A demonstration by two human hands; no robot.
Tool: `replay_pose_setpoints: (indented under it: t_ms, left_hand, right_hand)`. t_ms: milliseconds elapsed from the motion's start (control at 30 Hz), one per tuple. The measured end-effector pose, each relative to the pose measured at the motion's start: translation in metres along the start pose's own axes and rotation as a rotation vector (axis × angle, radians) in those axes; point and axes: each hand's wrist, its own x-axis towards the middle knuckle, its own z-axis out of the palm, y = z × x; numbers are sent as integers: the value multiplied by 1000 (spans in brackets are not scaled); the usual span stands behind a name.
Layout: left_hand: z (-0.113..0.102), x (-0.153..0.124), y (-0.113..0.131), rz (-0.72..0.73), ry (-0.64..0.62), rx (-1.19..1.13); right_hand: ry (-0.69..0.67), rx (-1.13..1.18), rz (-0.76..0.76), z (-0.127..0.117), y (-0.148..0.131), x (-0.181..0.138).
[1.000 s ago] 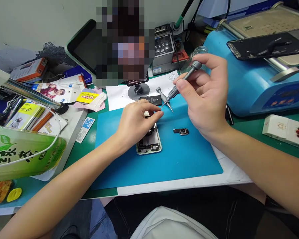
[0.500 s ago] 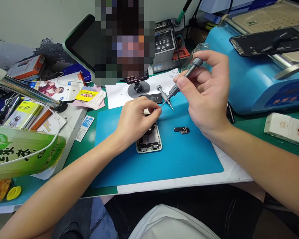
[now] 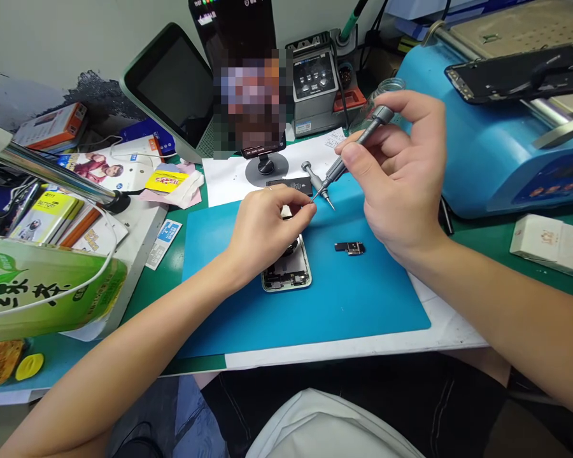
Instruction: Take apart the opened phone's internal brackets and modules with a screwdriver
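Observation:
My right hand [image 3: 396,184] grips a grey precision screwdriver [image 3: 358,143], tilted with its tip pointing down-left. My left hand [image 3: 267,226] is pinched at the screwdriver's tip, thumb and forefinger together on something too small to make out. Beneath that hand an opened phone [image 3: 289,270] lies on the blue work mat [image 3: 315,305], its insides showing. A small dark metal part [image 3: 349,247] lies on the mat right of the phone. A second screwdriver [image 3: 318,183] and a black battery [image 3: 291,185] lie at the mat's far edge.
A blue machine [image 3: 496,146] with a phone screen on top stands at the right. A soldering station [image 3: 315,79], a tablet [image 3: 172,89] and a phone on a stand [image 3: 262,159] are at the back. Boxes, a green bottle [image 3: 42,286] and a lamp arm [image 3: 52,172] crowd the left.
The view has shifted slightly. Both hands hold nearly the same pose, with the left fingertips staying at the screwdriver's tip.

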Motion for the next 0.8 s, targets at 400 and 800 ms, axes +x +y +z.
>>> replay_pose_setpoints:
  t_ms: [400, 800]
  left_hand:
    - [9, -3, 2, 304, -238, 352]
    - [18, 11, 4, 445, -365, 685]
  right_hand:
    - [50, -10, -76, -1, 2, 4]
    - [112, 88, -25, -2, 3, 8]
